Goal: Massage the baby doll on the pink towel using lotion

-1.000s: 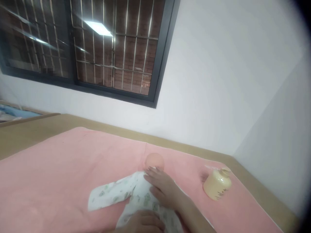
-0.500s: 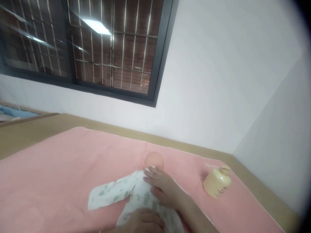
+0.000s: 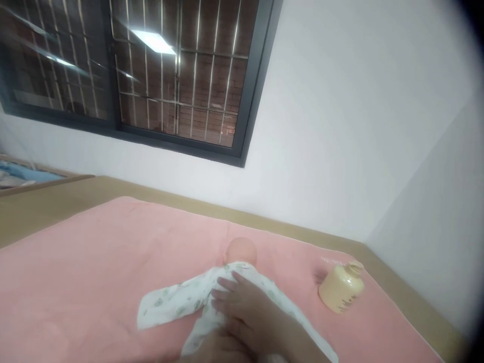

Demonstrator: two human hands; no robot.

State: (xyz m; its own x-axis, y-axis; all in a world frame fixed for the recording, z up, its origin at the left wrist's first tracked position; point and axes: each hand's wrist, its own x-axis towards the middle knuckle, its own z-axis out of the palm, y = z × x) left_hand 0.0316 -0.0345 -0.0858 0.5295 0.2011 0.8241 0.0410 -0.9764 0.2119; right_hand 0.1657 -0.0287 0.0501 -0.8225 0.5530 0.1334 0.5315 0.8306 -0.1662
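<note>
A baby doll (image 3: 242, 249) with a smooth round head lies on a pink mat (image 3: 94, 262). It wears a white garment (image 3: 174, 301) with a small green print, one sleeve stretched out to the left and the other to the lower right. My right hand (image 3: 245, 305) rests on the middle of the garment, its fingers spread and laid flat. At the bottom edge, my left hand (image 3: 223, 347) is against the lower part of the garment, partly beneath my right hand. Its fingers are blurred and partly covered.
On the mat to the right stands a cream bottle (image 3: 341, 290) with dark marks, tilted in view. Behind the mat runs a tan table edge (image 3: 181, 195), then a white wall (image 3: 333, 126) and a dark-framed barred window (image 3: 244, 131). Blue cloth (image 3: 30, 172) lies at far left.
My right hand has slid down from just below the doll's head to the middle of the garment, closer to my left hand. The lower-right sleeve shows more now.
</note>
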